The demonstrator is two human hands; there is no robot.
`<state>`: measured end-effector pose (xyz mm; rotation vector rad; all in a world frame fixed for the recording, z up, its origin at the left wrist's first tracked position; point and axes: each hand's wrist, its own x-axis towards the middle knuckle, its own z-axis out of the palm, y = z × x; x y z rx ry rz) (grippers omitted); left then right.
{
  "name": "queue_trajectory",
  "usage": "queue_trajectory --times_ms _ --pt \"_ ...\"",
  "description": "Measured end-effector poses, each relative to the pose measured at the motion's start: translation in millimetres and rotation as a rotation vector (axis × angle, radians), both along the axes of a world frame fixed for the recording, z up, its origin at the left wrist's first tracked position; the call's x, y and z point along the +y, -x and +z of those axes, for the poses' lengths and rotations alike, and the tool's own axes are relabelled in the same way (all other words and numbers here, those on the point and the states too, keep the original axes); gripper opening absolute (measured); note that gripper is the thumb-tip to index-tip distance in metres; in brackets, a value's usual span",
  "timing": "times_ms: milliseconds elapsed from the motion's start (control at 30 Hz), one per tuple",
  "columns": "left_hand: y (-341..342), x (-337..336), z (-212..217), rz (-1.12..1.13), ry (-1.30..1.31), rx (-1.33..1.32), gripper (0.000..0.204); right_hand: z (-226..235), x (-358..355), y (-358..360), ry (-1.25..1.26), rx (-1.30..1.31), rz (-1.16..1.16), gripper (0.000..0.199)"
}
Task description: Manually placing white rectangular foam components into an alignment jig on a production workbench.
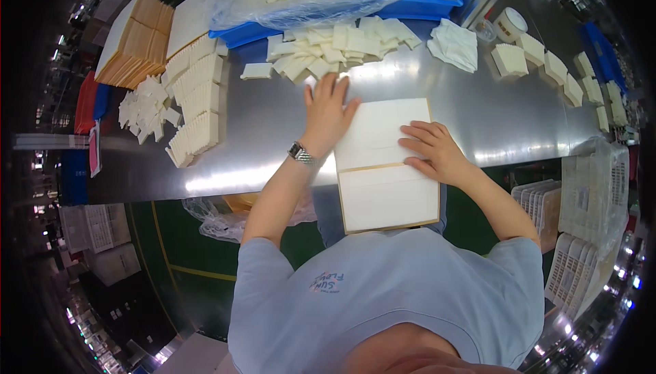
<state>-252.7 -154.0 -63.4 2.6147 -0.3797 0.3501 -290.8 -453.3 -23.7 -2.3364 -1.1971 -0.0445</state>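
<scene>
A white rectangular panel [389, 200] with tan edges and a tan line across its middle lies before me, its near end sticking out past the table edge. My right hand [441, 152] rests on its right side with the fingers stretched out over the white surface. Beside its far left corner, my left hand [328, 114] reaches forward, fingers apart, and its fingertips come close to a loose heap of flat cream-white pieces [342, 45]. I see nothing held in either hand. One such piece [257, 71] lies apart, left of the heap.
Behind the heap stands a blue tray [424, 8] lined with clear plastic. At left are stacked tan-edged panels [137, 39], rows of cream pieces [198, 101] and a loose pile [147, 107]. To the right are a white cloth [452, 45], a tub [510, 25] and small stacks [510, 60].
</scene>
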Motion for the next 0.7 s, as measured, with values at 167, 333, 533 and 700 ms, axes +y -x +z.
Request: queue_trajectory --times_ms 167,333,533,700 --pt "33.3 -35.1 21.9 -0.108 -0.051 -0.004 0.057 -18.1 2.1 -18.6 -0.169 0.043 -0.141 0.026" --pt "48.8 -30.3 9.0 -0.113 -0.199 0.092 0.060 -7.6 -2.3 -53.5 -0.469 0.756 -0.341 0.026" --pt "48.3 -18.3 7.0 -0.057 -0.236 0.136 0.061 -18.9 -23.6 -71.7 -0.200 0.330 0.015 0.036" --pt "49.7 -17.2 10.8 -0.065 -0.261 0.158 0.062 -17.0 -5.3 -78.1 -0.201 0.252 0.007 0.029"
